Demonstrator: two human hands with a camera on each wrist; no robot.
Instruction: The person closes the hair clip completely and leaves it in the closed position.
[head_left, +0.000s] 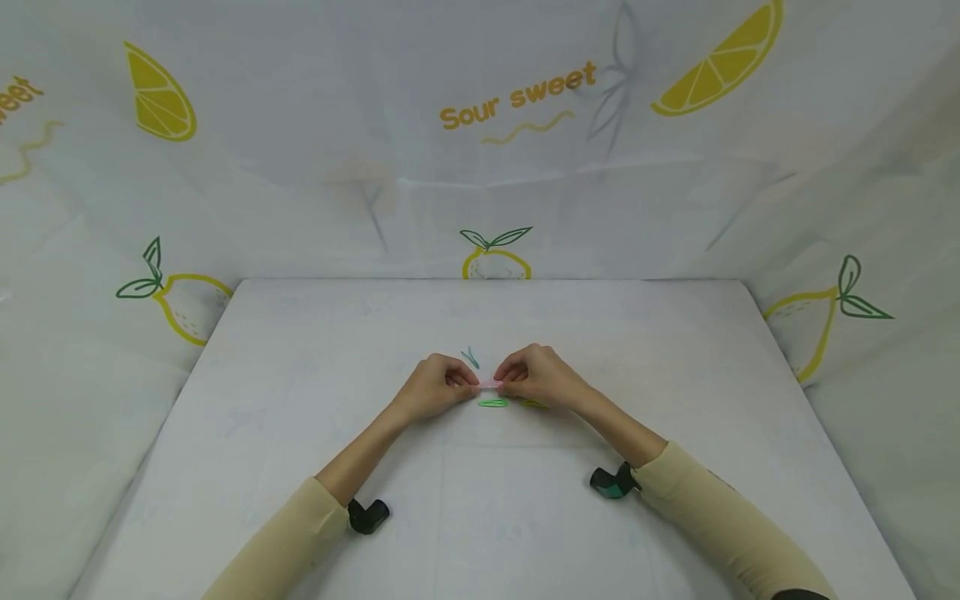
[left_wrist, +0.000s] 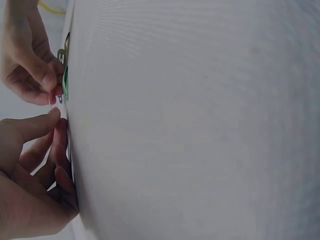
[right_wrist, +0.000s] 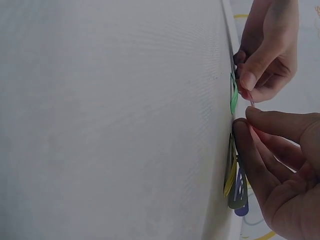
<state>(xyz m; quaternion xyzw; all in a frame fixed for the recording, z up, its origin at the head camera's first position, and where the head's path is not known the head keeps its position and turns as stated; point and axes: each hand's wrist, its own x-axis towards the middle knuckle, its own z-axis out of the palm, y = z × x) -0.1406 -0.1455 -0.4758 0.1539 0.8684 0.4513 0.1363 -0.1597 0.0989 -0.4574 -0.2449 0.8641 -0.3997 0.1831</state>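
A slim pink hair clip (head_left: 489, 384) is pinched at its two ends, between the thumb and fingers of each hand. My left hand (head_left: 438, 388) holds its left end; my right hand (head_left: 542, 377) grips the other. Both stay low over the white table. A green snap clip (head_left: 492, 403) lies just in front of the pink one. Partly hidden under the right hand is a yellow clip (head_left: 535, 404). Behind the hands lies a teal clip (head_left: 470, 358) with its parts spread in a V.
Beside the right hand, the right wrist view shows a grey-olive clip (right_wrist: 238, 199) and a purple clip (right_wrist: 242, 211). The white table (head_left: 315, 333) meets lemon-printed curtains (head_left: 315, 208) at its back and sides. Black wrist devices (head_left: 367, 517) sit at both sleeves.
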